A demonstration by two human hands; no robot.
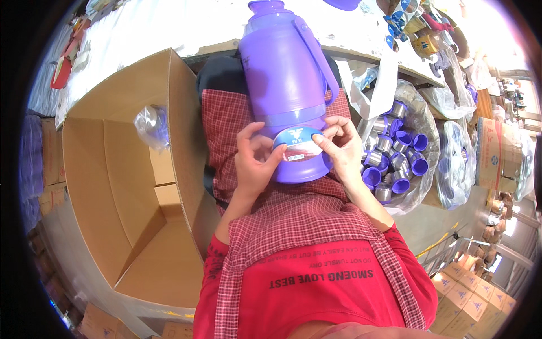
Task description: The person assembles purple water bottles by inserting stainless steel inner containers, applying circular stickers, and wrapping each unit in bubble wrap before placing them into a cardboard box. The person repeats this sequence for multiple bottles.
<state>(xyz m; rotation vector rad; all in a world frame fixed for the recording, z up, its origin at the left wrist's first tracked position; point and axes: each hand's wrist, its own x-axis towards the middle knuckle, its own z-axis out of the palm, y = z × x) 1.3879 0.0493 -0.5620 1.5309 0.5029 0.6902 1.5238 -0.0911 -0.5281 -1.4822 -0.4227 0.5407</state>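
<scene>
Holding a flask's [287,70] label [296,144] near a white table [186,22], fingers [247,137] sit between carton [183,107] and bagged cups [401,138].

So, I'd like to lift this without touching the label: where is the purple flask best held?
Probably by the middle of the handle, coming from the person's right. It is a long loop standing off that side of the purple flask, and its middle is clear of the left hand and right hand, both at the label near the base.
</scene>
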